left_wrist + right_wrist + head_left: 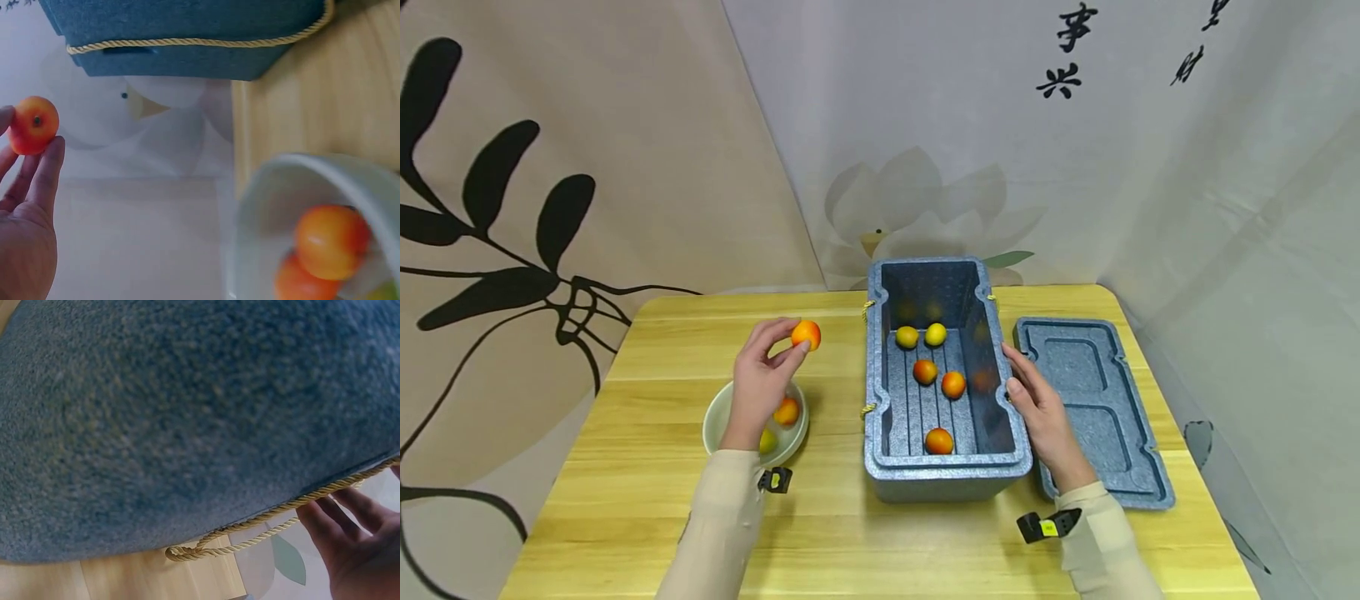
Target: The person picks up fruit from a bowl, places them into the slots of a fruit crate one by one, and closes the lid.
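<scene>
My left hand (762, 375) pinches a small orange-red fruit (806, 334) between thumb and fingers, above and just beyond a pale bowl (709, 425). In the left wrist view, the stem dimple of this fruit (35, 125) shows. More orange and green fruit lie in the bowl, partly hidden by my wrist in the head view. A blue-grey foam box (947, 460) stands uncovered in the middle, with several orange-red and yellow fruits on its floor. My right hand (1043, 408) rests with extended fingers against the box's right rim, near the rope (300, 499).
The box's lid (1093, 400) lies flat on the wooden table (820, 533), right of the box. Yellow rope (206, 42) also runs along the box's left side. Printed cloth (925, 108) hangs behind the table's far edge.
</scene>
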The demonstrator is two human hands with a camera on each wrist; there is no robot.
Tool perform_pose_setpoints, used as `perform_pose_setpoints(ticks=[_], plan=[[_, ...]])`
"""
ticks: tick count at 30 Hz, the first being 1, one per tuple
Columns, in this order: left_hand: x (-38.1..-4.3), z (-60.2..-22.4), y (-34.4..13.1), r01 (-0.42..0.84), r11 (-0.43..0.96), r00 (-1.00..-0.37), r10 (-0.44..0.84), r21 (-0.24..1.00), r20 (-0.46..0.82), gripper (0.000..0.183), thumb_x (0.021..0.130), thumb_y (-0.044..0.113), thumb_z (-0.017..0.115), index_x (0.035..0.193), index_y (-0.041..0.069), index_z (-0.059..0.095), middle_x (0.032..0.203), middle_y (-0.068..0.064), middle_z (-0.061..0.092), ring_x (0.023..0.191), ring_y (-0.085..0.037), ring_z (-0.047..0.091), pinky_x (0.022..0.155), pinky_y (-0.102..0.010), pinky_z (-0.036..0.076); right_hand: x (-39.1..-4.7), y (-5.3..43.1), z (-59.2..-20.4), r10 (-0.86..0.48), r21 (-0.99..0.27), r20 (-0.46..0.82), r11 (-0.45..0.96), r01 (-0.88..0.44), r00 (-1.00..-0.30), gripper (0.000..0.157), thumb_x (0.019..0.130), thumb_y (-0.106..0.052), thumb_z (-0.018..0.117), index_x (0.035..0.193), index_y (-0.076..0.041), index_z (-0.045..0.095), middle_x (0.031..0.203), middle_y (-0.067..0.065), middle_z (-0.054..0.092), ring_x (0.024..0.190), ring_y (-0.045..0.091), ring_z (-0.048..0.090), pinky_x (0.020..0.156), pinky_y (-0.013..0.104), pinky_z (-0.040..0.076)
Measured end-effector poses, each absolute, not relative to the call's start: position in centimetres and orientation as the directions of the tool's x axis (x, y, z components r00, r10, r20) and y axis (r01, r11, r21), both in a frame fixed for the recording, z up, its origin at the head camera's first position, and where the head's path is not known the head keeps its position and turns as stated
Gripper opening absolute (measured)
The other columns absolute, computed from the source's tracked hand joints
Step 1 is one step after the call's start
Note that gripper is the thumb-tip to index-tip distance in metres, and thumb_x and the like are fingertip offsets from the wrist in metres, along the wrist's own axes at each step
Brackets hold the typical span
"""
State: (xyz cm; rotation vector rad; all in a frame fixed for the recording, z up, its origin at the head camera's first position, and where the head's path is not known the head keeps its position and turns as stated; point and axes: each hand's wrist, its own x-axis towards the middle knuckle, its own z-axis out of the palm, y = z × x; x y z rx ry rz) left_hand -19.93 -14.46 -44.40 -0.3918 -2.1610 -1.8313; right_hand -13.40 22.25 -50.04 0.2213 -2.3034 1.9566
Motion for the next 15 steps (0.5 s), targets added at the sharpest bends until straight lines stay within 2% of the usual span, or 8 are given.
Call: perform_pose_setpoints(ticks=[8, 15], plan=[[-21.7, -42.0, -12.9, 0.428, 0.149, -0.904, 0.058, 0.891, 0.424, 0.033, 0.087, -0.009, 0.070, 0.118, -0.014, 0.061, 0.120, -0.026, 0.055, 0.108, -0.028, 0.058, 0.086, -0.027, 0.055, -13.5, 22.1, -50.0, -0.045, -0.972, 0.173, 0.152, -0.178, -0.984, 0.045, 0.107, -0.013, 0.042, 0.152, -0.014, 0.039, 0.154, 0.012, 0.034, 0.140, 0.029, 0.031, 0.098, 0.017, 0.040], [-24.1, -43.3, -12.0, 0.480, 0.139, -0.877, 0.085, 0.866, 0.472, 0.034, 0.085, -0.008, 0.072, 0.119, -0.008, 0.065, 0.117, -0.020, 0.057, 0.108, -0.027, 0.059, 0.085, -0.027, 0.055, -13.3, 22.3, -50.0, -0.032, -0.970, 0.174, 0.165, -0.177, -0.984, 0.045, 0.106, -0.013, 0.043, 0.151, -0.015, 0.040, 0.154, 0.011, 0.035, 0.139, 0.029, 0.032, 0.098, 0.018, 0.040]])
